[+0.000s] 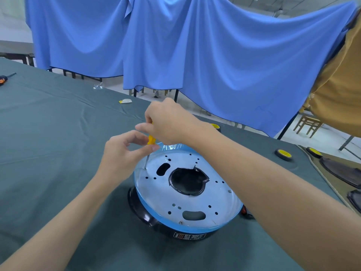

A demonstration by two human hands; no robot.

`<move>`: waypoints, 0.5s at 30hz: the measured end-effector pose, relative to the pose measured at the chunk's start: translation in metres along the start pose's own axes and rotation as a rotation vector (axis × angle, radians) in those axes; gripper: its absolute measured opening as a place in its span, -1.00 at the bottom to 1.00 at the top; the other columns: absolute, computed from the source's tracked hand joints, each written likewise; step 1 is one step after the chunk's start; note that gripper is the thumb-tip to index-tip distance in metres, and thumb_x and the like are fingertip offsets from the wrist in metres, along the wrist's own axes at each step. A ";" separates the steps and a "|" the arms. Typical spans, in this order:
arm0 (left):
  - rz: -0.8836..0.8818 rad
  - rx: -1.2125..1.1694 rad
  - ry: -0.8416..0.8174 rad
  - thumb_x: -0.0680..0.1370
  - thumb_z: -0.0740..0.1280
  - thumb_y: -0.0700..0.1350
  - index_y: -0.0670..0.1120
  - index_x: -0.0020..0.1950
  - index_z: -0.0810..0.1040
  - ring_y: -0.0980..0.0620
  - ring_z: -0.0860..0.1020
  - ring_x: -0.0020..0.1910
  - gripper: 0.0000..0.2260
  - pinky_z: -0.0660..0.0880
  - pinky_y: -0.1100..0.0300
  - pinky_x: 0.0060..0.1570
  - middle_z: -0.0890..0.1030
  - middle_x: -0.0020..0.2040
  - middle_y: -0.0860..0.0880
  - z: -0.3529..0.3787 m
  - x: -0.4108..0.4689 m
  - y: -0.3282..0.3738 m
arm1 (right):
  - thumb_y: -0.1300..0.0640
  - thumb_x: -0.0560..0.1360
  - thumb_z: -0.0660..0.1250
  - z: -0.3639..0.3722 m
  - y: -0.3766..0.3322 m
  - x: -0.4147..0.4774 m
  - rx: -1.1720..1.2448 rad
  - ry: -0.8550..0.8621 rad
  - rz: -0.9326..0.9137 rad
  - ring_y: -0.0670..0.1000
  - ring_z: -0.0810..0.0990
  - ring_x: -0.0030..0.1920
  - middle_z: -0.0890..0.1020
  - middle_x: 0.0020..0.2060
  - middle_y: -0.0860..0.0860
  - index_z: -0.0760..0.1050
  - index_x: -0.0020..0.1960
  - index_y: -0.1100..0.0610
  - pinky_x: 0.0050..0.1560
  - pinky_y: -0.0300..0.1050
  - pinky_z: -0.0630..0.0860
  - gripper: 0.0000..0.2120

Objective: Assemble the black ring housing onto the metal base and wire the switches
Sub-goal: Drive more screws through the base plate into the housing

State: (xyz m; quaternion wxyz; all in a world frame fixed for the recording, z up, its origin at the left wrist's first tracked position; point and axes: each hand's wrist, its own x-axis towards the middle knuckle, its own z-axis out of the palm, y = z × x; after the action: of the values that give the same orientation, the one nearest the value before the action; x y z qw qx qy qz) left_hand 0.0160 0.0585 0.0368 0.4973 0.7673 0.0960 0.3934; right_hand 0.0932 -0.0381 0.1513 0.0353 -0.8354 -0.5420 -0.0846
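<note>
The round metal base (211, 200) with blue film at its rim lies on top of the black ring housing (140, 210) on the table. It has several holes and a large central opening. A yellow-handled screwdriver (150, 140) stands nearly upright with its tip on a screw (145, 169) at the base's left edge. My right hand (170, 122) is closed around the top of the handle. My left hand (121, 153) pinches the lower handle between thumb and fingers. Two more screws sit in the plate at the right and front edges.
A dark green cloth (48, 133) covers the table. An orange-and-black screwdriver (4, 79) lies at the far left; a small white-yellow packet (125, 101) rests at the back. Black-and-yellow wheels (283, 153) and dark parts sit at the right. A person in a tan shirt (340, 85) stands at right.
</note>
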 end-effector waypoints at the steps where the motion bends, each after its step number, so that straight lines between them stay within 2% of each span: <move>1: -0.001 -0.016 -0.012 0.41 0.54 -0.11 0.12 -0.19 0.67 0.28 0.58 -0.18 -0.87 0.35 0.22 0.05 0.68 -0.22 0.23 -0.002 0.000 -0.001 | -0.04 0.55 0.28 0.000 0.001 0.000 0.009 -0.016 -0.012 0.12 0.45 -0.01 0.47 -0.26 0.05 0.38 -0.20 0.11 -0.37 -0.16 0.23 -0.74; 4: -0.037 -0.125 -0.101 0.47 0.48 -0.07 0.12 -0.11 0.71 0.21 0.62 -0.16 -0.93 0.43 0.13 0.04 0.72 -0.15 0.13 -0.008 -0.001 0.000 | 0.07 0.49 0.37 -0.002 0.005 0.000 0.035 -0.008 -0.082 0.11 0.52 -0.01 0.48 -0.23 -0.07 0.52 -0.09 0.09 -0.32 -0.13 0.38 -0.91; 6: -0.036 -0.115 -0.106 0.41 0.53 0.00 0.09 -0.09 0.71 0.15 0.62 -0.09 -0.90 0.44 0.11 0.17 0.71 -0.13 0.12 -0.006 -0.002 0.002 | 0.04 0.50 0.35 -0.002 0.004 0.000 0.052 0.007 -0.052 0.14 0.52 0.00 0.46 -0.24 -0.01 0.50 -0.10 0.13 -0.37 -0.16 0.34 -0.85; 9: -0.007 -0.009 -0.034 0.37 0.58 -0.10 0.08 -0.18 0.67 0.21 0.59 -0.13 -0.87 0.36 0.27 0.12 0.67 -0.20 0.20 -0.001 -0.002 0.002 | -0.05 0.55 0.27 0.002 0.001 0.003 0.036 -0.015 0.036 0.18 0.46 0.01 0.38 -0.28 0.05 0.30 -0.24 0.10 -0.39 -0.12 0.26 -0.70; 10: -0.008 0.000 -0.024 0.39 0.56 -0.12 0.09 -0.20 0.67 0.25 0.58 -0.15 -0.87 0.36 0.32 0.08 0.66 -0.22 0.23 0.000 -0.002 0.002 | -0.07 0.55 0.27 0.002 0.001 0.003 0.028 -0.021 0.029 0.17 0.46 0.01 0.39 -0.27 0.04 0.29 -0.26 0.09 -0.37 -0.10 0.27 -0.68; 13: -0.012 -0.043 -0.095 0.49 0.48 -0.17 0.07 -0.12 0.70 0.25 0.57 -0.17 -0.88 0.38 0.50 -0.04 0.70 -0.15 0.18 -0.005 0.000 0.000 | 0.00 0.50 0.36 -0.006 0.003 0.000 0.020 -0.034 -0.085 0.07 0.47 -0.01 0.45 -0.26 -0.08 0.50 -0.09 0.10 -0.23 -0.08 0.40 -0.83; 15: -0.015 -0.083 -0.157 0.51 0.45 -0.16 0.02 -0.07 0.71 0.20 0.61 -0.08 -0.91 0.41 0.49 0.02 0.72 -0.10 0.11 -0.008 0.000 0.000 | 0.08 0.48 0.38 -0.010 0.005 -0.002 0.042 -0.013 -0.117 0.02 0.49 -0.08 0.47 -0.31 -0.10 0.55 -0.10 0.12 -0.27 -0.13 0.41 -0.89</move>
State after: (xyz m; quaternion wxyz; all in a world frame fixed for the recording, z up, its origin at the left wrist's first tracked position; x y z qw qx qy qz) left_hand 0.0101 0.0637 0.0381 0.5374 0.7738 0.0462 0.3322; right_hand 0.0957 -0.0429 0.1612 0.0444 -0.8020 -0.5916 -0.0697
